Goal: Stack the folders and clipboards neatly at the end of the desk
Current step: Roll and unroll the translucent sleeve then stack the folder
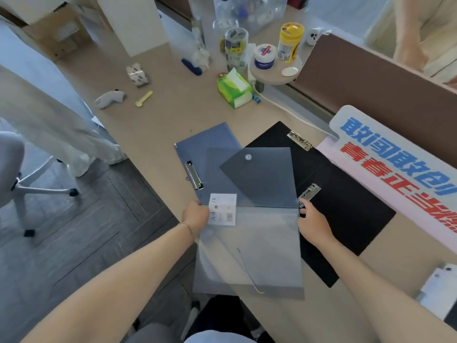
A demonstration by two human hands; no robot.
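Note:
A translucent grey snap-button folder [249,248] hangs open in front of me, its flap lifted over the desk. My left hand [196,216] grips its left edge by the white A4 label [222,212]. My right hand [314,222] holds its right edge at the fold. Under the flap lies a blue clipboard [197,149] with a metal clip. To the right an opened black clip folder [346,199] lies flat with two metal clips showing.
A white sign with red and blue lettering [395,164] lies along the right. A green tissue pack [235,89], tape roll [137,74], jars and bottles stand further back. A phone [437,290] sits at the near right. An office chair [14,169] stands at left.

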